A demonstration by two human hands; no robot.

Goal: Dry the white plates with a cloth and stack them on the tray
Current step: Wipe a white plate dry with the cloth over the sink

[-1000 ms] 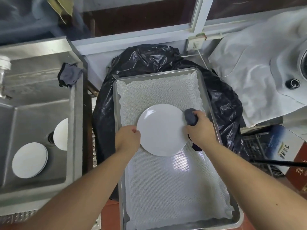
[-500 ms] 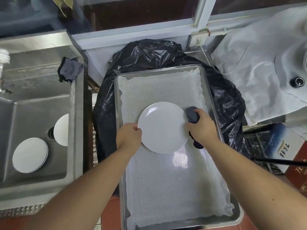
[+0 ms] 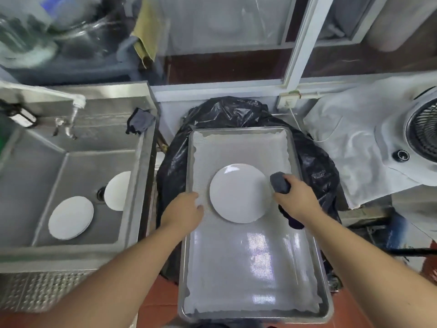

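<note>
Sink [image 3: 71, 147] at far left — two white plates in the basin, one flat [image 3: 71, 217], one partly hidden behind the sink wall near the drain [image 3: 117, 190]. A dark rag [image 3: 139, 121] hangs on the sink's back corner.

Left hand [image 3: 183, 210]: half a second ago it gripped the near-left edge of the plate; now it has let go and sits just beside it, over the tray's left rim. Fingers loosely curled, holding nothing that I can see.

Plate [image 3: 238, 192] lies flat on the white liner [image 3: 248, 268] in the tray [image 3: 327, 313], which rests on a black plastic bag [image 3: 316, 166]. No hand touches it — I read that as the first plate dried and set down, starting the stack.

Right hand [image 3: 294, 201]: it has come off the plate's right edge, now just beside it. Fingers clamped on the dark cloth [image 3: 279, 182], a wad above the fist, a tail below.

My judgement: next, the left hand reaches to the sink for another plate.
</note>
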